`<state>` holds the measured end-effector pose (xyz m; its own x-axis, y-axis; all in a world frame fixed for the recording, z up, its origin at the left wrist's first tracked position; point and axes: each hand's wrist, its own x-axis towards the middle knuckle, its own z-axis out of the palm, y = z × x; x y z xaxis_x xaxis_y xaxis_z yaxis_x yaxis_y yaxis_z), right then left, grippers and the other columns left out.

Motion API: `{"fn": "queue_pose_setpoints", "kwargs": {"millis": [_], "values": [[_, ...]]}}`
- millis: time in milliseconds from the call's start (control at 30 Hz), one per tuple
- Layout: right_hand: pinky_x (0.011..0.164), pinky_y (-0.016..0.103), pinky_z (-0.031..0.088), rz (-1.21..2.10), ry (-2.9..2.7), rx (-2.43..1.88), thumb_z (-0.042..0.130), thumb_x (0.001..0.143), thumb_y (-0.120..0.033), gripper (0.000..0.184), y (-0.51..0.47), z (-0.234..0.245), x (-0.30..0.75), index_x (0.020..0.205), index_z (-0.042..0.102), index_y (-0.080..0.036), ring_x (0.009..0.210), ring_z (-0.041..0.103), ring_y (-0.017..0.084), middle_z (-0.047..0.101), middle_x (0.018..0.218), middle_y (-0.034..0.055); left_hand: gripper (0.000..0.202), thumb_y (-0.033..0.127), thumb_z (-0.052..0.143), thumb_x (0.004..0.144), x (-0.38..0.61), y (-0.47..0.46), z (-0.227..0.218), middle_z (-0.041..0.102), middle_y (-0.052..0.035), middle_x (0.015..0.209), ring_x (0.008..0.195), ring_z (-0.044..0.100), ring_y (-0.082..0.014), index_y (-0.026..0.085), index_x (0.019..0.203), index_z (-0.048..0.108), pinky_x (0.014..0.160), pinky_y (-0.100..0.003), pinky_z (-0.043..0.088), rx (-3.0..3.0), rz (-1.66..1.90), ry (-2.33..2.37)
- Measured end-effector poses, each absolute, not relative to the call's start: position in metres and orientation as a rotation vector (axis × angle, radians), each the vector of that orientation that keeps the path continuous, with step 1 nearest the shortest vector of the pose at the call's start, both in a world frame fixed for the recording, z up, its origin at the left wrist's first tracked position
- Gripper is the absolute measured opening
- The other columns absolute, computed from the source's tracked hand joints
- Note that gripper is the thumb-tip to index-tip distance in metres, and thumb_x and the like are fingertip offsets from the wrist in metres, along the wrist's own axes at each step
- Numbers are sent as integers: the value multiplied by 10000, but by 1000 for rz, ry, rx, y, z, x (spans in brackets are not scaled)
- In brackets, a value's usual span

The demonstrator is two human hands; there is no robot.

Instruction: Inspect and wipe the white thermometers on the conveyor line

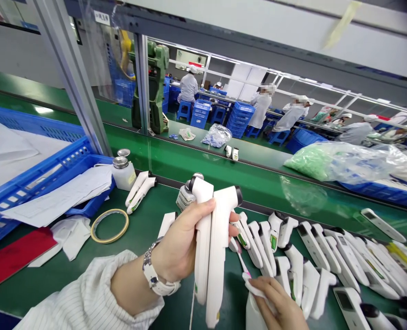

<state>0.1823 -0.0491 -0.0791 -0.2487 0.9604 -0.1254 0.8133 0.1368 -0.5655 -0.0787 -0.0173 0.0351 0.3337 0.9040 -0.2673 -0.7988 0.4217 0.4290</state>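
Note:
My left hand [178,245] is closed around two white handheld infrared thermometers [217,250] side by side, upright with their black-tipped heads at the top. To their right, low in view, my right hand [281,305] has its fingers closed on a white cloth or tissue [255,289]. A thin pink-and-white stick, perhaps a toothbrush [244,263], sticks up from the same fingers. Just under that hand is a smooth white object [253,314], partly cut off by the frame. Another white thermometer [167,224] shows behind my left hand.
Many thermometers [344,256] lie in rows at right. At left are two more thermometers [140,190], a pump bottle [123,172], a tape roll [110,226], papers [66,190] and a blue crate [35,197]. A metal post [73,73] rises behind; people work farther back.

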Motion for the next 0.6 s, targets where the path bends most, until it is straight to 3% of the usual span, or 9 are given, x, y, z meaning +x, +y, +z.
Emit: {"fn": "queue_pose_setpoints", "kwargs": {"millis": [100,200,333,433,600], "values": [[734,245,527,810,-2037,-1601,502,865,-360,171,-36,-59,173,926,626,-259,915,637,204,624,988,68,312,265,480,868,-87,-15,41,655,-121,892,670,641,-144,34,1047,588,584,-208,550,266,1162,473],[724,279,520,684,-2049,-1388,479,865,-312,187,-12,-30,155,910,643,-235,976,600,225,579,1040,91,296,256,471,869,-108,-14,51,652,-107,842,658,635,-134,27,996,609,611,-214,560,304,1353,436],[588,274,489,533,-2167,-1219,440,825,-182,219,32,4,120,897,645,-207,815,607,200,578,955,80,275,257,477,866,-140,-15,62,658,-86,834,667,641,-132,47,996,596,619,-225,572,331,1670,442],[626,284,490,508,-2200,-1135,463,801,-145,192,65,12,90,896,621,-199,757,619,183,638,888,51,270,249,462,873,-151,-16,64,663,-88,839,664,645,-133,52,1007,590,614,-231,575,318,1724,456],[676,292,503,434,-2259,-1049,531,827,-208,88,111,7,38,876,601,-187,760,633,180,670,851,40,262,233,486,866,-150,-9,64,683,-96,810,633,656,-147,43,1002,602,573,-231,571,265,1711,514]]}}
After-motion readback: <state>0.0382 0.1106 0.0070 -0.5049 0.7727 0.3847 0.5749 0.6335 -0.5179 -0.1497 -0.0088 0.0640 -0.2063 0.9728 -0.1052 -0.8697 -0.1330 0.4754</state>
